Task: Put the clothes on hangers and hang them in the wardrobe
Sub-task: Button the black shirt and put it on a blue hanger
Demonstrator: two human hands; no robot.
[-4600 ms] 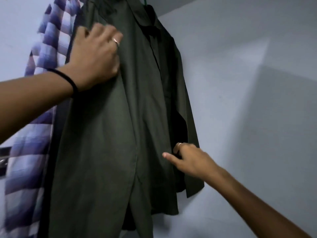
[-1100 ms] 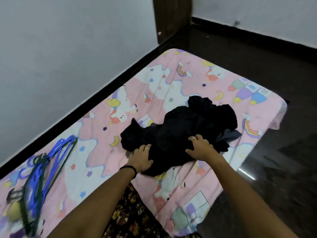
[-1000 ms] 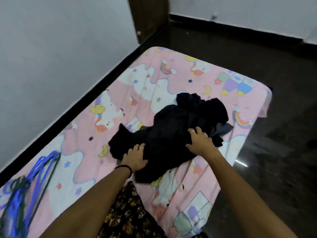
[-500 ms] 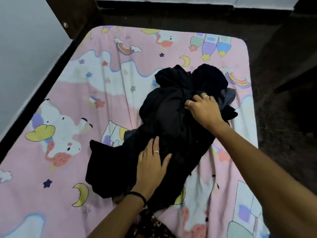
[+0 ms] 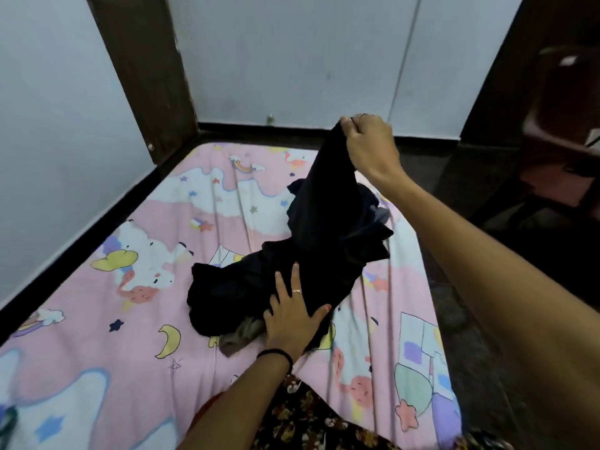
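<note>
A heap of dark clothes (image 5: 233, 287) lies in the middle of a pink patterned mattress (image 5: 97, 336). My right hand (image 5: 370, 144) grips the top edge of a black garment (image 5: 324, 209) and holds it raised above the heap. Its lower part still trails into the pile. My left hand (image 5: 292, 323) presses flat on the near end of the heap, fingers spread. A grey-brown piece of cloth (image 5: 240, 336) sticks out from under the pile beside that hand. No hanger shows fully in this view.
The mattress lies on a dark floor (image 5: 470, 319), along a pale wall (image 5: 48, 125) on the left. A brown door frame (image 5: 146, 76) stands at the far left corner. A dark red chair (image 5: 565, 131) is at the right. A green-blue hanger tip (image 5: 6, 420) peeks in bottom left.
Earlier I touched a green shirt hanging up, then turned to the mattress. In the last half second my right hand has lifted one black garment up out of the heap.
</note>
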